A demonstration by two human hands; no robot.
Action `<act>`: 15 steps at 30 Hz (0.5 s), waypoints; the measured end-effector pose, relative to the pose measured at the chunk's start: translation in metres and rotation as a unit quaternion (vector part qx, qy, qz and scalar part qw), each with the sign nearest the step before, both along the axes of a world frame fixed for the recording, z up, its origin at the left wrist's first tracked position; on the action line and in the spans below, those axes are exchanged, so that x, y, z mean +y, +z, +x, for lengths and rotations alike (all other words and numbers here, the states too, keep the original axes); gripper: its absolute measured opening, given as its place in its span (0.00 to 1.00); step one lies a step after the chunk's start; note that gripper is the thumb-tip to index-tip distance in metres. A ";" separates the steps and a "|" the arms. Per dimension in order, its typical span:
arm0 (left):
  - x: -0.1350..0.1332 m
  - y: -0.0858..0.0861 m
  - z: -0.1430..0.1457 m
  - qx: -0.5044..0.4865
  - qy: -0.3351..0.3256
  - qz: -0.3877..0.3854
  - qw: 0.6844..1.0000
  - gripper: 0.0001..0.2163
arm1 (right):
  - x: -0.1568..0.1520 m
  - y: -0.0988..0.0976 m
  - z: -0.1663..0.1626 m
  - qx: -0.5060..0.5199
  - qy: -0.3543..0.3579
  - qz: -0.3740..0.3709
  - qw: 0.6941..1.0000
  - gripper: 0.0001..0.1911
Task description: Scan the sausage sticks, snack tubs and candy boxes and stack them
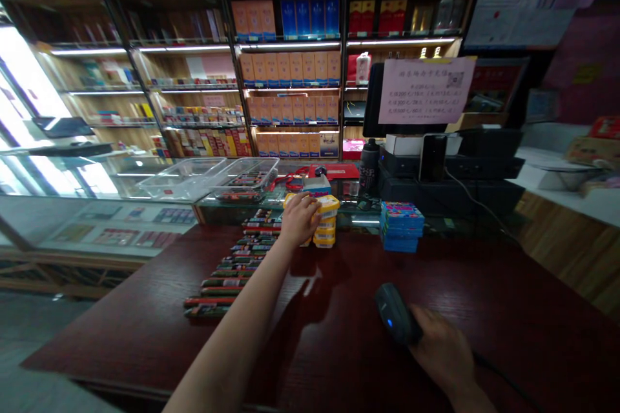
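My left hand [299,218] reaches across the table, its fingers curled over the top of the yellow boxes [326,232], which stand in stacks. It grips a yellow box at the top; the hand covers part of the stacks. Closed around a dark handheld barcode scanner [393,315] is my right hand [443,345], low on the right. The scanner shows a small blue light, and its cable trails to the right. Left of the boxes, many slim dark packs [220,282] lie in a long row, partly behind my left forearm. A stack of blue boxes [401,227] stands to the right.
Clear plastic bins [181,179] sit on the glass counter behind. A monitor with a pink paper sign [423,90], a black bottle [369,166] and a phone [433,158] stand at the back right. Shelves with boxed goods [290,70] line the wall.
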State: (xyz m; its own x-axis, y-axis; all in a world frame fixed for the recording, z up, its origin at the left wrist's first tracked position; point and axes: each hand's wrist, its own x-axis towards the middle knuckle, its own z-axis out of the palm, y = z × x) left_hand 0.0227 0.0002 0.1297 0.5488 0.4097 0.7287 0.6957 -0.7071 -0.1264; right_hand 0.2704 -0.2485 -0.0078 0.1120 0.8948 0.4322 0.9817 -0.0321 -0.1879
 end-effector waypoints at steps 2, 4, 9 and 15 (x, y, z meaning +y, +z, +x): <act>-0.005 -0.001 0.003 -0.012 0.017 -0.004 1.000 0.12 | -0.001 0.002 -0.001 -0.002 0.001 -0.001 1.000 0.14; -0.006 -0.002 0.006 -0.017 0.022 -0.006 1.000 0.10 | -0.001 0.003 -0.002 -0.001 0.000 0.002 1.000 0.14; 0.003 -0.002 0.009 -0.019 0.035 0.008 0.999 0.09 | -0.003 0.004 -0.001 0.007 -0.005 -0.007 1.000 0.14; -0.006 -0.020 0.010 -0.013 0.057 0.007 0.998 0.16 | -0.004 0.003 0.001 0.002 -0.003 -0.008 1.000 0.13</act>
